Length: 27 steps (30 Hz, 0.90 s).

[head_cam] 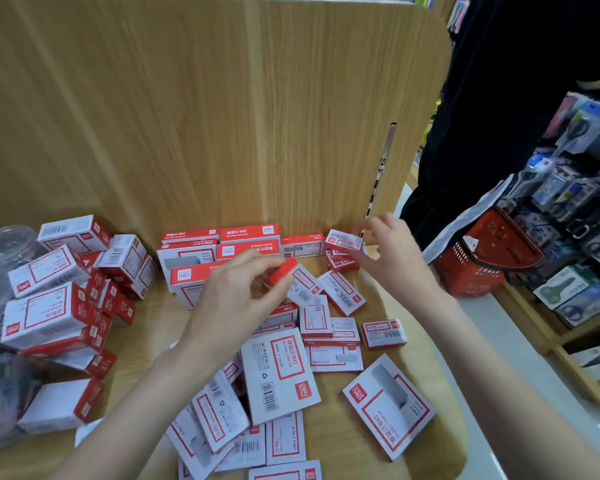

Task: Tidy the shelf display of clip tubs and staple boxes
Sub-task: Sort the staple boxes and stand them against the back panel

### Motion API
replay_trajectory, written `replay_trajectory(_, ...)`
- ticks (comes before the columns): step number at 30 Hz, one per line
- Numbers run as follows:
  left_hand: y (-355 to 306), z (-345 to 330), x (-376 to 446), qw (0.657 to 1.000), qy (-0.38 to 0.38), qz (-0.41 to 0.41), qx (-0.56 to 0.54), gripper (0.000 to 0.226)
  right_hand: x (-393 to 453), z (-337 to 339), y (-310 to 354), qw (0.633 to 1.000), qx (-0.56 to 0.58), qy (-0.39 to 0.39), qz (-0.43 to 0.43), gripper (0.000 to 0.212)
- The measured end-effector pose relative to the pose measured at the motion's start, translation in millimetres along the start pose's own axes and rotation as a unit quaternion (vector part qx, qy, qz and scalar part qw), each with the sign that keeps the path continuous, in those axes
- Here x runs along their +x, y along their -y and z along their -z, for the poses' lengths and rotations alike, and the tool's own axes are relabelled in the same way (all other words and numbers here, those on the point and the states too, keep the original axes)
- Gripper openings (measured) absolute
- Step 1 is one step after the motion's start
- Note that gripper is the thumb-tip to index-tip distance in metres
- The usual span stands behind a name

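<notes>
Barely begun, by the look of it: only a short row of flat red-and-white cardboard staple boxes (222, 251) stacked upright against the pale wood back panel (187, 116), with many more scattered loose across the wooden shelf (440, 441) and heaped at the left beside clear plastic tubs (4, 251). Left hand (232, 299) pinching a small red-ended staple box (288, 271) above the scatter; right hand (388, 251) gripping another small box (343, 240) over the back right corner stack. Most sorting still ahead.
</notes>
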<state>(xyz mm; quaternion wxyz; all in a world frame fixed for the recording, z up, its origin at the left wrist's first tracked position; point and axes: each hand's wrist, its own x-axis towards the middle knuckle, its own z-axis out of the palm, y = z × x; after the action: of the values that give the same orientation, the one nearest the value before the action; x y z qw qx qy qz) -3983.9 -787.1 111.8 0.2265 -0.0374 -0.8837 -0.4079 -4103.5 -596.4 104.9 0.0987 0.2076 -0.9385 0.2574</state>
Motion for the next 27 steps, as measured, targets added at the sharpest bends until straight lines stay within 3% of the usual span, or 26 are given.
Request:
replay_trajectory(2, 3, 3, -3, 1.000, -0.019, 0.017, -0.004, 0.015, -13, 6, 3, 0.999, -0.001, 0.013, -0.037, 0.027)
replay_trajectory(5, 6, 5, -6, 0.998, -0.030, 0.041, -0.023, 0.014, -32, -4, 13, 0.987, -0.065, 0.136, -0.064, 0.044)
replay_trajectory(10, 7, 7, -9, 0.998, -0.021, 0.047, -0.033, 0.012, -34, -9, 19, 0.975, -0.101, 0.184, -0.069, 0.039)
replay_trajectory(14, 10, 8, -13, 0.998, -0.012, 0.047, -0.032, 0.016, -29, 16, 7, 0.967, 0.018, 0.228, -0.108, 0.033)
replay_trajectory(17, 12, 8, -15, 0.998, -0.010, 0.051, -0.031, 0.014, -33, 21, 4, 0.955, 0.207, 0.200, -0.066, 0.034)
replay_trajectory(19, 11, 9, -15, 0.998, -0.005, 0.054, -0.032, 0.013, -35, 17, 4, 0.947, 0.271, 0.168, -0.026, 0.032)
replay_trajectory(23, 11, 12, -16, 0.997, 0.001, 0.062, -0.034, 0.012, -36, 7, 11, 0.966, 0.236, 0.094, 0.042, 0.032)
replay_trajectory(27, 14, 14, -20, 0.997, -0.012, 0.063, -0.033, 0.020, -30, 2, 21, 0.982, 0.170, 0.067, 0.041, 0.030)
